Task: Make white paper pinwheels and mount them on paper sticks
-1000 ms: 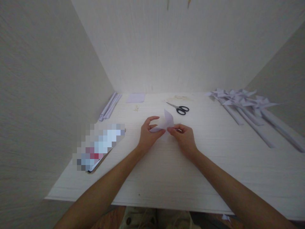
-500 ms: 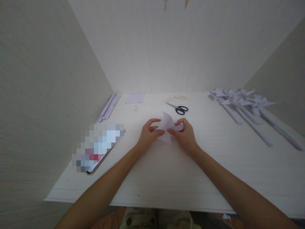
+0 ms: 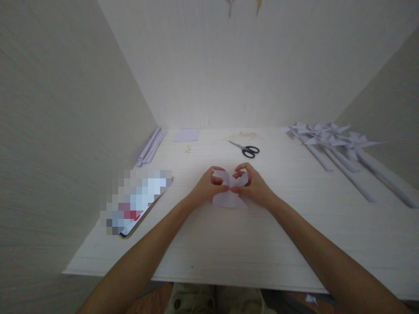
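Note:
Between my hands, just over the white table [image 3: 203, 248], is a paper pinwheel [image 3: 229, 200] of pale lilac-white paper, its flaps curled toward the centre. My left hand [image 3: 211, 186] grips its left side, thumb tip pressed near the middle. From the right, my right hand [image 3: 250, 185] pinches it too, the two thumb tips almost meeting at the centre. Some of the fingers are hidden behind the paper. Beyond the hands lies a pair of scissors [image 3: 248, 151] with black handles, blades pointing left.
Finished-looking pinwheels [image 3: 330, 133] on paper sticks lie at the right. Rolled paper sticks [image 3: 150, 147] and a square paper sheet [image 3: 186, 135] are at the back left. A phone [image 3: 147, 198] with a blurred screen lies on the left. Walls close in the back and sides.
The paper pinwheel has turned in my hands, and a wide flap now faces me. Both hands have shifted slightly, with the thumbs closer together at its centre.

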The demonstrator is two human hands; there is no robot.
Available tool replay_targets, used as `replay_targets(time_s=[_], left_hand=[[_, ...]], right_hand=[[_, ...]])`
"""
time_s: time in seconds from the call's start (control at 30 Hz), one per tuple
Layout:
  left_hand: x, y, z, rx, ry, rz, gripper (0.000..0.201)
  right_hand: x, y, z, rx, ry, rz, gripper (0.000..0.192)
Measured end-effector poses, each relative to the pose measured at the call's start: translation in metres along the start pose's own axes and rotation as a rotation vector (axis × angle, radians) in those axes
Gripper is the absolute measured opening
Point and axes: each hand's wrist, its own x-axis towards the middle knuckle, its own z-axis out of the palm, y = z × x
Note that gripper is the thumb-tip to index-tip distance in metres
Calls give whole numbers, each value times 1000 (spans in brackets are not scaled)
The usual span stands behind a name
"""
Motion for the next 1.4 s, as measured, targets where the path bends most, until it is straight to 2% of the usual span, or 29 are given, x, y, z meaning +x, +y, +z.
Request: replay_targets(time_s=[0.27,0.47,0.6,0.7,0.8,0.9,1.07,1.23,1.4], left_hand=[[0,-3,-4,135,-18,37,57],[1,-3,-3,172,45,41,61],[4,-1,-3,123,223,29,60],[7,1,-7,-19,412,35,57],[10,3,-11,-247,536,85,51],[10,4,-12,-385,576,130,46],[7,2,-8,-448,550,150,46],[4,-1,0,-420,528,142,54],[3,-4,4,-385,528,159,55]], right_hand=[[-2,-6,-5,34,-165,38,62],[-1,-4,-6,39,-99,53,73],[2,-3,-4,228,-7,93,63],[3,-4,-4,389,50,66,40],[3,-5,-3,456,67,-20,19],[0,-5,1,367,45,-134,13],[-4,-3,14,-11,-22,-283,13],[-7,2,23,-199,77,-268,18],[-7,2,23,-178,163,-233,6]])
